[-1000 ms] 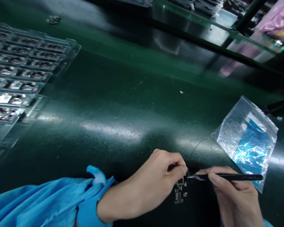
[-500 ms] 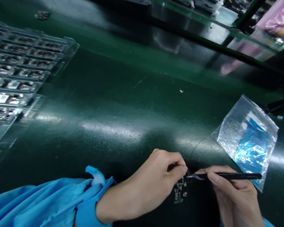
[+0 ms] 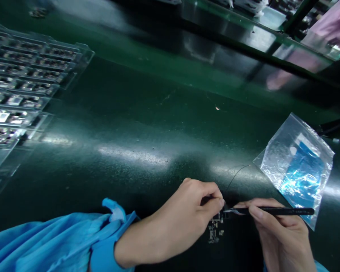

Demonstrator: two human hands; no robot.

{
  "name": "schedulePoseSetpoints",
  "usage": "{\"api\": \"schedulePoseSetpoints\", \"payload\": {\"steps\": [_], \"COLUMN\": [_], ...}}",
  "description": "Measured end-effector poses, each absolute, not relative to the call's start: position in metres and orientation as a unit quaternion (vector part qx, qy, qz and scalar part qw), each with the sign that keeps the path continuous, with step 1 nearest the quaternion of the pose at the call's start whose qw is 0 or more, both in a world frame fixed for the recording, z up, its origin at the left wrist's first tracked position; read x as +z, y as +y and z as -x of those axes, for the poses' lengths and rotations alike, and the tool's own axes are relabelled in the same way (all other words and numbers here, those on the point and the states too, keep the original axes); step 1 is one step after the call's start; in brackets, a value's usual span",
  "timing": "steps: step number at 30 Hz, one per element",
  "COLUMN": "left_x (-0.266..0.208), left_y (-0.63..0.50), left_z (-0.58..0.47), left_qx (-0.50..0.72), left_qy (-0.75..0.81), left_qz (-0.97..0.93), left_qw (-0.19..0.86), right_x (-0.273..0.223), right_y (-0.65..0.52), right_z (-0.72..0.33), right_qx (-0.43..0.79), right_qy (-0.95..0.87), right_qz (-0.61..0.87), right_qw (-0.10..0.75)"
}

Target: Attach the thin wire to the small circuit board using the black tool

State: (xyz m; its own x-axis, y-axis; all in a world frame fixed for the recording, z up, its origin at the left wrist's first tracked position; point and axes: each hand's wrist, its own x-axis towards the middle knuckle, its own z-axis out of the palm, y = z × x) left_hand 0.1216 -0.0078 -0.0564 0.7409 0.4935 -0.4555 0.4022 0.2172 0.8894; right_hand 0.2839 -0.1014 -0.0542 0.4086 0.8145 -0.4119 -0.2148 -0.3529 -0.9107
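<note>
My left hand [image 3: 187, 215] is closed in a pinch, thumb and forefinger together at the upper end of a small dark circuit board [image 3: 214, 231]. Its fingers cover part of the board, and exactly what sits between the tips is hidden. In my right hand [image 3: 280, 226] is a pair of black tweezers [image 3: 274, 210], held like a pen. The tweezers' tip points left and reaches the board right beside my left fingertips. From behind those fingertips a thin dark wire [image 3: 235, 175] curves up and right over the table.
Clear plastic trays [image 3: 42, 75] of small circuit boards stand at the left. A clear bag with a blue sheet [image 3: 303, 166] lies at the right. At the back are a small part [image 3: 38, 12], a shelf edge [image 3: 243, 45] and another person's pink sleeve [image 3: 334, 22].
Both my hands, the tweezers and the board stay almost still. The other person's pink-sleeved arm at the upper right has shifted. The small part at the back left appears further left.
</note>
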Motion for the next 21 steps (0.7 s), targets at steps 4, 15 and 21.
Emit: {"api": "schedulePoseSetpoints", "payload": {"steps": [4,15,21], "left_x": [-0.056,-0.056,-0.054], "left_y": [-0.007,-0.008,-0.007], "left_z": [-0.123,-0.122,-0.123], "left_qx": [0.028,0.033,0.025], "left_qy": [0.358,0.356,0.360], "left_qz": [-0.619,-0.631,-0.627], "left_qw": [0.699,0.689,0.690], "right_x": [-0.051,-0.056,-0.056], "right_y": [-0.101,-0.103,-0.105], "right_z": [-0.277,-0.288,-0.284], "right_qx": [0.487,0.520,0.474], "right_qy": [-0.207,-0.258,-0.287], "right_qz": [0.668,0.629,0.632], "right_qw": [0.523,0.518,0.542]}}
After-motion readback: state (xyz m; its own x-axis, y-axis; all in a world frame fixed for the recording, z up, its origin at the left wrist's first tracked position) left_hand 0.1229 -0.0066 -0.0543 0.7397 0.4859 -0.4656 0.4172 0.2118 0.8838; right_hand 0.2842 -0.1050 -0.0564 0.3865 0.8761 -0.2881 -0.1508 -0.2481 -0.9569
